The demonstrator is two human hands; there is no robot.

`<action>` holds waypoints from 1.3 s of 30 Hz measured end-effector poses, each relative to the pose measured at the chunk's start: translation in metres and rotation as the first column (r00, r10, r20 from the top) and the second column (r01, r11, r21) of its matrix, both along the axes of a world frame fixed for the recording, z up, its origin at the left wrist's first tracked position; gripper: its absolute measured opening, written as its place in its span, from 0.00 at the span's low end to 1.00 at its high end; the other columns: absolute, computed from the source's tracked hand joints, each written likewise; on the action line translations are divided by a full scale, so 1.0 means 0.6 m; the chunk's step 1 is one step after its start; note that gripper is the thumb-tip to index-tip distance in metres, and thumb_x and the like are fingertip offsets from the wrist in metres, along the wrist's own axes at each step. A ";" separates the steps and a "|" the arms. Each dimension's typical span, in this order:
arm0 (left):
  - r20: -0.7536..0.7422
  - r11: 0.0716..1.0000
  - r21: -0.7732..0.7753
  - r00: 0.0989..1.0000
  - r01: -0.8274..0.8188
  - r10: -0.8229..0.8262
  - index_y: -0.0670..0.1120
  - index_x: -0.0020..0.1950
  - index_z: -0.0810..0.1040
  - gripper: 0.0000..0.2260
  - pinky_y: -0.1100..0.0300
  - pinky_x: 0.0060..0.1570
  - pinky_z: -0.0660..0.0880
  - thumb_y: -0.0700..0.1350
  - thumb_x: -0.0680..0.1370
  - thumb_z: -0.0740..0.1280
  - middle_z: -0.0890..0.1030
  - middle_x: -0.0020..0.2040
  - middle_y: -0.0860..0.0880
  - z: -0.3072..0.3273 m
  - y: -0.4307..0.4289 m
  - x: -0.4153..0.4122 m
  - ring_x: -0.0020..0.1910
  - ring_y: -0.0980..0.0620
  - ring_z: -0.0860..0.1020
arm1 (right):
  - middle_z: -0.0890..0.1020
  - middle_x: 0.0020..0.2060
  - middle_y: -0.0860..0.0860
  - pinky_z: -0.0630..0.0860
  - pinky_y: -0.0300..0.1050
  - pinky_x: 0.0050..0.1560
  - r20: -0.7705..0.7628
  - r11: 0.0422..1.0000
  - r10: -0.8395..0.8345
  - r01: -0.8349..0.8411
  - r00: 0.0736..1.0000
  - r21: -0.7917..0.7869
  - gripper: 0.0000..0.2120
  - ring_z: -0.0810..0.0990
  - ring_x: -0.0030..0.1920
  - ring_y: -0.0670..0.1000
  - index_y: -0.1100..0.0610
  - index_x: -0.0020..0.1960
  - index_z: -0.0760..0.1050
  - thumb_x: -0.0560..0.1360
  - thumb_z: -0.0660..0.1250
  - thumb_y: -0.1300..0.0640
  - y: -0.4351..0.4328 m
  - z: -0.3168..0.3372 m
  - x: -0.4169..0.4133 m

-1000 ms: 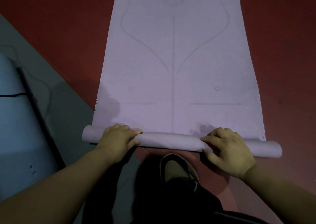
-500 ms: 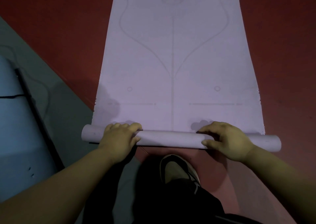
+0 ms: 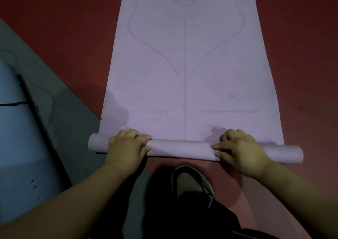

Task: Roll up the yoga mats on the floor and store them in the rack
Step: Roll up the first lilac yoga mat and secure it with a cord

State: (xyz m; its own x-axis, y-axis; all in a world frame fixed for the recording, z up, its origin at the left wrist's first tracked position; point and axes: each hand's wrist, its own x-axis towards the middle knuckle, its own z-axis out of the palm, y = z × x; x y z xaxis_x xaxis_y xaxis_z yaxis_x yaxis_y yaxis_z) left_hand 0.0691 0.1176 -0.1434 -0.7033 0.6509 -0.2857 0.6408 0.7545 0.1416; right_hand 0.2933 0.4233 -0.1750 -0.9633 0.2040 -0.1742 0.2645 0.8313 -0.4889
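The lilac yoga mat (image 3: 184,65) lies flat on the red floor (image 3: 54,28) and stretches away from the person, with printed guide lines on its upper face. Only its near end is wound into a thin roll (image 3: 181,148), which lies across the mat just in front of the person's shoe (image 3: 190,180). The left hand (image 3: 126,147) grips the roll near its left end, with the fingers curled over the top. The right hand (image 3: 241,151) grips it right of the middle, also with curled fingers, and its thumb lies along the front of the roll. So both hands are closed on the roll, and neither is free. The step in hand seems to be the rolling itself, at an early stage, because most of the mat is not yet wound. To do it well, the 2 hands should probably push forward together and with equal pressure, so that the roll stays square to the long edges. In this view the right end sits a little nearer to the person than the left end, so a small correction there may help. A tight core now should give a firm roll later. A grey-green mat (image 3: 60,114) lies just beside the left end. The rack is not in view.
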 end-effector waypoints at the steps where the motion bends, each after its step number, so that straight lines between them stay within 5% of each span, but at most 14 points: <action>1: -0.014 1.000 0.004 1.000 -0.004 0.004 0.58 0.57 0.84 0.14 0.51 0.45 0.73 0.54 0.72 0.77 0.79 0.46 0.53 0.000 -0.001 0.005 0.46 0.44 0.78 | 0.74 0.46 0.41 0.76 0.51 0.45 -0.009 1.000 -0.002 0.002 1.000 0.001 0.18 0.74 0.45 0.50 0.39 0.57 0.84 0.74 0.62 0.36 0.000 -0.002 0.002; 4: -0.071 0.998 0.066 0.997 -0.001 0.005 0.55 0.50 0.84 0.08 0.50 0.43 0.75 0.55 0.75 0.70 0.81 0.45 0.51 -0.002 -0.004 0.020 0.42 0.43 0.78 | 0.74 0.46 0.40 0.75 0.49 0.47 0.001 0.999 -0.002 0.002 1.000 -0.035 0.19 0.73 0.45 0.47 0.39 0.57 0.84 0.72 0.65 0.35 0.007 -0.001 0.004; 8: -0.018 0.993 0.119 1.000 0.018 -0.016 0.53 0.51 0.86 0.17 0.49 0.50 0.75 0.58 0.75 0.62 0.80 0.45 0.51 -0.008 -0.018 0.023 0.44 0.43 0.78 | 0.75 0.47 0.42 0.75 0.48 0.46 0.024 0.997 0.079 -0.078 0.997 -0.021 0.24 0.73 0.46 0.46 0.41 0.59 0.84 0.69 0.68 0.31 0.015 0.000 0.001; 14: 0.053 0.997 -0.023 0.996 0.075 -0.074 0.54 0.58 0.86 0.22 0.46 0.55 0.77 0.60 0.67 0.80 0.79 0.51 0.49 -0.004 -0.026 0.013 0.50 0.43 0.78 | 0.76 0.48 0.45 0.74 0.50 0.43 -0.007 0.988 0.087 -0.086 0.996 0.131 0.23 0.76 0.45 0.52 0.42 0.59 0.83 0.69 0.68 0.32 0.000 0.002 0.006; 18: 0.067 0.997 -0.073 0.998 0.027 -0.022 0.56 0.55 0.87 0.22 0.45 0.55 0.76 0.58 0.63 0.83 0.78 0.51 0.48 0.000 -0.004 0.013 0.50 0.41 0.77 | 0.78 0.48 0.47 0.74 0.52 0.42 -0.034 0.974 0.044 -0.035 0.998 0.225 0.21 0.77 0.45 0.55 0.44 0.59 0.83 0.75 0.61 0.36 -0.021 0.007 0.018; 21: 0.021 0.999 -0.034 0.999 0.025 -0.024 0.56 0.55 0.87 0.19 0.45 0.55 0.75 0.59 0.66 0.80 0.77 0.50 0.47 -0.005 -0.003 0.005 0.49 0.41 0.77 | 0.79 0.48 0.44 0.74 0.51 0.44 0.019 0.991 0.006 -0.008 1.000 0.135 0.21 0.77 0.46 0.53 0.41 0.63 0.80 0.78 0.57 0.34 -0.005 0.006 0.008; 25: -0.026 0.996 -0.030 0.996 0.081 -0.081 0.57 0.61 0.83 0.21 0.41 0.60 0.72 0.65 0.75 0.62 0.78 0.54 0.50 -0.007 -0.007 0.000 0.54 0.43 0.76 | 0.79 0.51 0.41 0.74 0.52 0.49 0.120 0.998 0.039 -0.044 0.992 0.042 0.23 0.75 0.49 0.50 0.38 0.66 0.77 0.79 0.53 0.31 0.021 0.006 -0.013; 30: 0.036 0.997 -0.071 0.999 0.039 -0.036 0.60 0.66 0.78 0.15 0.38 0.73 0.58 0.60 0.81 0.63 0.77 0.63 0.58 -0.001 0.007 -0.001 0.66 0.50 0.72 | 0.79 0.49 0.41 0.75 0.52 0.49 0.094 1.000 0.019 -0.020 0.995 0.008 0.23 0.76 0.49 0.50 0.36 0.66 0.77 0.78 0.53 0.31 0.019 0.009 -0.011; 34: 0.002 0.999 -0.035 1.000 0.013 -0.013 0.58 0.60 0.81 0.12 0.38 0.69 0.63 0.59 0.81 0.63 0.81 0.56 0.55 0.003 0.012 -0.007 0.59 0.47 0.76 | 0.80 0.48 0.43 0.76 0.51 0.53 0.119 0.997 -0.001 0.009 0.993 -0.071 0.24 0.78 0.52 0.50 0.36 0.67 0.77 0.78 0.54 0.31 0.030 0.023 -0.030; 39: 0.067 0.996 -0.011 0.994 0.092 -0.092 0.57 0.52 0.81 0.24 0.48 0.57 0.70 0.66 0.78 0.49 0.82 0.48 0.56 0.023 -0.007 -0.018 0.52 0.48 0.78 | 0.81 0.55 0.31 0.71 0.33 0.57 0.132 0.977 -0.035 0.062 0.991 -0.205 0.15 0.77 0.57 0.36 0.33 0.65 0.78 0.78 0.67 0.40 0.033 0.034 -0.020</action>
State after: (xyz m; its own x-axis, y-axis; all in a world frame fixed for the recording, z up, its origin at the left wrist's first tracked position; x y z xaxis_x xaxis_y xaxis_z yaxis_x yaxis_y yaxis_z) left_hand 0.0581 0.1132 -0.1295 -0.6198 0.7077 -0.3391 0.6972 0.6949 0.1761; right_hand 0.2816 0.4434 -0.1545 -0.9205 0.1960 -0.3380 0.3728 0.6995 -0.6097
